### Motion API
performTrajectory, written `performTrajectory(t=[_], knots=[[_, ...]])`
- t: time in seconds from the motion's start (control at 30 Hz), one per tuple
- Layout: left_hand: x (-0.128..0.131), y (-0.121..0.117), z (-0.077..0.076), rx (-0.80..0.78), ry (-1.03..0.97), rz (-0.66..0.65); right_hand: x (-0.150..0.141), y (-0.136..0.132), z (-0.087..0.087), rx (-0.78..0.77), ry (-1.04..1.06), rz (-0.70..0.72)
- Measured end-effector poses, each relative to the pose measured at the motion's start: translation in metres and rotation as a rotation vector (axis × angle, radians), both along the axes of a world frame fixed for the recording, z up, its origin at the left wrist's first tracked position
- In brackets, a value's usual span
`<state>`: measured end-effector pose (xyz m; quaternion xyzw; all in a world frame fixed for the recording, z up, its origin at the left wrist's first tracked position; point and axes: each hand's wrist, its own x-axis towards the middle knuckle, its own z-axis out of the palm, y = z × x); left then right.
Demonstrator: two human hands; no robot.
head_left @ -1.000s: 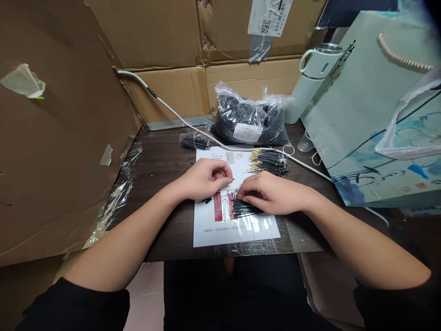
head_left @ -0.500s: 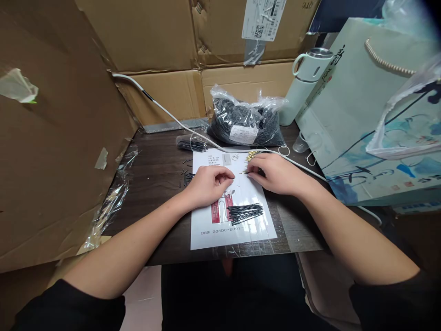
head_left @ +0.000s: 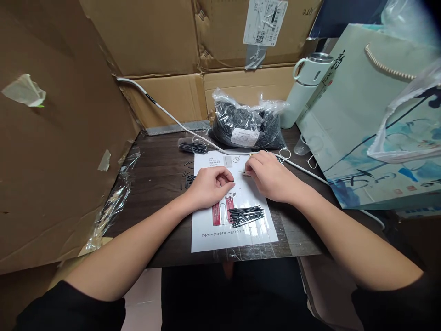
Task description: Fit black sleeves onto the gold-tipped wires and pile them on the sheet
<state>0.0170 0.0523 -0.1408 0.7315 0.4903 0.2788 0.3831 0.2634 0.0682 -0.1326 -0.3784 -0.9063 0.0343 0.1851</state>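
My left hand point(head_left: 210, 187) rests over the left side of a printed sheet point(head_left: 234, 241), thumb and forefinger pinched on a small black piece of tubing that barely shows at the fingertips. Opposite it, my right hand point(head_left: 267, 174) is closed on a thin wire point(head_left: 243, 173) whose pale end points left, a little apart from the left fingertips. Gold terminals, mostly hidden, lie behind the right hand. Below both hands, a bundle of black wires point(head_left: 246, 215) lies across the sheet. Short black tube pieces point(head_left: 189, 179) are scattered left of my left hand.
A clear bag of black parts point(head_left: 246, 122) stands at the back, beside a pale green bottle point(head_left: 305, 92). A white cable point(head_left: 175, 118) crosses the table. A small bag of black wires point(head_left: 193, 146) lies behind the sheet. Cardboard point(head_left: 55, 151) walls the left; a paper bag point(head_left: 361, 124) stands right.
My right hand has shifted slightly, now covering most of the gold terminals, with the thin wire in its fingers. The left hand keeps its pinch almost in place. The view has tilted a little.
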Motion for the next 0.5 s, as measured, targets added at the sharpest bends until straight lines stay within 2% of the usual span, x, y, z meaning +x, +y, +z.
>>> performTrajectory(t=[0.27,0.5], knots=[[0.0003,-0.0001,0.0026,-0.062,-0.009,0.015,0.0004,-0.0077,0.0115,-0.185,0.249,0.215],[0.0004,-0.0003,0.0021,-0.064,-0.012,0.012,0.0001,-0.0072,0.01,-0.167,0.213,0.208]])
